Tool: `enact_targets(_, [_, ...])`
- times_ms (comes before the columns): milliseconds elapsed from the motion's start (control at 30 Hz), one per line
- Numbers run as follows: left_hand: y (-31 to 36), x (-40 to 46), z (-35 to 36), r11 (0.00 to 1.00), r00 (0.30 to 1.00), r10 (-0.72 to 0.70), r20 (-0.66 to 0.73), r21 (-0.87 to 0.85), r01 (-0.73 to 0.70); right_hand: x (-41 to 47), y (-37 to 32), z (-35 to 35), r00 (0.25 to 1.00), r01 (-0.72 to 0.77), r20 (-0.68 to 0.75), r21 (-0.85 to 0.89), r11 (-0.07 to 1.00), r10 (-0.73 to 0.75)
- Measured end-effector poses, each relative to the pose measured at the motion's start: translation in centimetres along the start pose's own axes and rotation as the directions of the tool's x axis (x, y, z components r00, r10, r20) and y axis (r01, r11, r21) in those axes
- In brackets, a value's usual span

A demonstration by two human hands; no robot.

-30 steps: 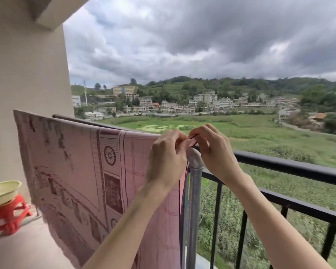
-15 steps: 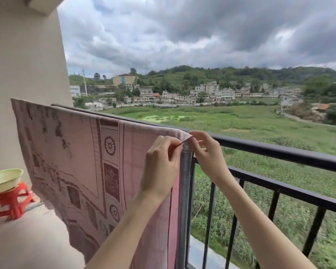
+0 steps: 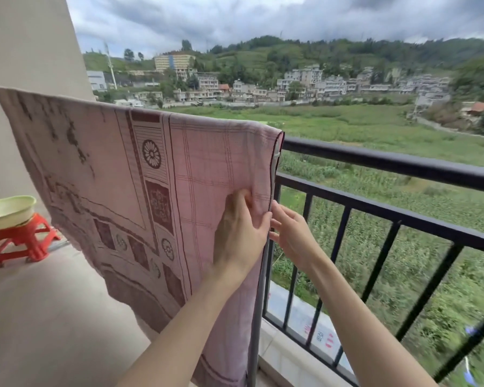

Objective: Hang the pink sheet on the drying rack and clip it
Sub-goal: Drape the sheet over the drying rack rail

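The pink patterned sheet hangs draped over the top bar of the drying rack, covering the bar from the left wall to its right end. The rack's grey upright post shows below the sheet's right edge. My left hand pinches the sheet's right hem, fingers curled into the cloth. My right hand is just right of that hem, fingertips touching the same edge from behind. A small pale piece, maybe a clip, sits at the top right corner; I cannot tell for sure.
A black metal balcony railing runs right behind the rack. A yellow-green basin rests on a red plastic stool at the left. A beige wall rises on the left, with concrete floor below.
Both hands dropped from the sheet's top right corner at the bar down along its right hem. The camera tilted down and the view shifted.
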State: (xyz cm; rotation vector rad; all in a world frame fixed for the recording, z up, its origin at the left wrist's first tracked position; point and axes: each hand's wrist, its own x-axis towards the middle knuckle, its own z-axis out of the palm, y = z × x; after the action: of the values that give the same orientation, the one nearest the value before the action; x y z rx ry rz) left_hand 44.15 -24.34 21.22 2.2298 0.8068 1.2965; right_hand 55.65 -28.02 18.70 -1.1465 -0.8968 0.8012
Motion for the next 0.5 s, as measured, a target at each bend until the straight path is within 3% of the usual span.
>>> enact_targets(200, [-1.9, -2.4, 2.0, 0.995, 0.998, -0.053, 0.017, -0.087, 0.054, -0.8, 3.8, -1.0, 0.99, -0.128, 0.07, 0.097, 0.987, 0.122])
enact_targets(333, [-3.6, -3.7, 1.7, 0.987, 0.994, -0.102, -0.033, -0.124, 0.098, -0.4, 4.7, -1.4, 0.997, -0.073, -0.031, 0.024, 0.997, 0.074])
enact_targets(400, [-4.3, -4.1, 1.1, 0.983, 0.986, -0.145, -0.083, -0.127, 0.134, -0.3, 4.5, -1.8, 0.993, -0.058, -0.1, 0.073, 0.996, 0.065])
enact_targets(500, [-5.5, -4.7, 0.8, 0.975, 0.971, -0.204, -0.127, -0.112, 0.19, -0.5, 5.1, -2.8, 0.993, -0.104, -0.039, 0.088, 0.991, 0.108])
